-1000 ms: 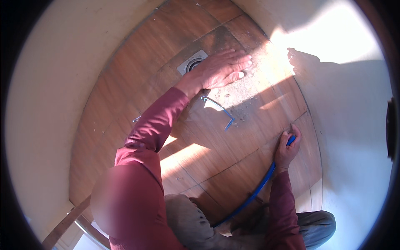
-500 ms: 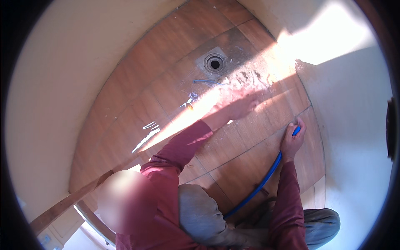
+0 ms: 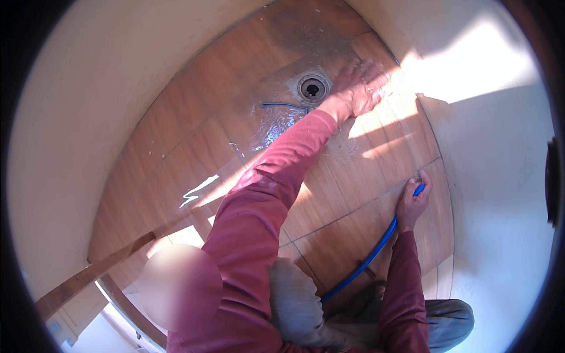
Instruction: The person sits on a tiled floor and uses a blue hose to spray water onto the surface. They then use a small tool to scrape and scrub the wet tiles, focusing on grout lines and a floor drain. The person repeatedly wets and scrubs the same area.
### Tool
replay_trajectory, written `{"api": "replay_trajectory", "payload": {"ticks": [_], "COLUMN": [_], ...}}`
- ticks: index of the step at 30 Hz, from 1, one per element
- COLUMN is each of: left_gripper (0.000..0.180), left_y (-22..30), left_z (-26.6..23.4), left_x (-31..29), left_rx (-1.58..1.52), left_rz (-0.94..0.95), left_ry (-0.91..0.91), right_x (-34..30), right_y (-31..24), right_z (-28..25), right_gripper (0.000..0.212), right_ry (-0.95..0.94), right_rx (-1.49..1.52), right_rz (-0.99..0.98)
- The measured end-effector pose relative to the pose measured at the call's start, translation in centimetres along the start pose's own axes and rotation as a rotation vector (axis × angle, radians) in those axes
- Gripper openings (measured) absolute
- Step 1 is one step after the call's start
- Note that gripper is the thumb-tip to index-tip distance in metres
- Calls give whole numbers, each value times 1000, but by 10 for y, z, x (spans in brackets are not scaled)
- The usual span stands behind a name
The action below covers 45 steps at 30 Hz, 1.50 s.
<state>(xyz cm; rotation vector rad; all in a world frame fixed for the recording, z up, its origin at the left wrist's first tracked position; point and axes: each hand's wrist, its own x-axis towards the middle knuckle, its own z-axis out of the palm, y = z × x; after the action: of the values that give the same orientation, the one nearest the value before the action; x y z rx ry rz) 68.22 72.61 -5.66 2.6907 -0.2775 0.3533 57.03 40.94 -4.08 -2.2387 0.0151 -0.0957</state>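
Note:
My right hand (image 3: 414, 203) is closed around a blue hose (image 3: 379, 253), near its end, just above the floor at the right. My left arm reaches across to the far side. There my left hand (image 3: 362, 88) lies flat with its fingers spread on the wet brown floor tiles (image 3: 200, 141), right beside a round floor drain (image 3: 312, 89) set in a square metal plate. Dark bits show in the drain's opening. A thin blue strip (image 3: 282, 105) lies on the tiles just near the drain, and rippling water surrounds it.
Pale walls (image 3: 76, 129) rise on the left and right, with a bright sunlit patch on the right one. A brown wooden frame edge (image 3: 97, 273) and a doorway are at the lower left. A short dark stick-like piece (image 3: 369, 272) lies by the hose.
My left hand has swept forward across the wet tiles to the drain's right side. Water has spread nearer the drain. Dark bits now show in its opening. My right hand and the hose stay put.

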Motion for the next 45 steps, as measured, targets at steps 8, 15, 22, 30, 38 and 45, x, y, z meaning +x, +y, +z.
{"api": "replay_trajectory", "payload": {"ticks": [8,15,22,30,38,45], "left_gripper": [65,62,58,60,57,61], "left_y": [22,-251,-237,-154,-86,-236], "left_z": [-57,-92,-63,-25,-75,-61], "left_x": [-22,-69,62,36,-23,28], "left_rx": [611,385,192,232,-338,366], "left_rz": [-515,-371,-127,231,27,-303], "left_ry": [-580,213,-30,-136,-161,150], "right_x": [1,1,0,0,0,-2], "right_y": [9,4,7,11,8,8], "right_z": [-6,6,0,0,-2,0], "right_gripper": [38,36,37,37,37,39], "right_ry": [24,-24,16,-3,34,-3], "right_rx": [4,33,-36,-44,-31,125], "right_rz": [9,20,-17,-2,8,118]}}
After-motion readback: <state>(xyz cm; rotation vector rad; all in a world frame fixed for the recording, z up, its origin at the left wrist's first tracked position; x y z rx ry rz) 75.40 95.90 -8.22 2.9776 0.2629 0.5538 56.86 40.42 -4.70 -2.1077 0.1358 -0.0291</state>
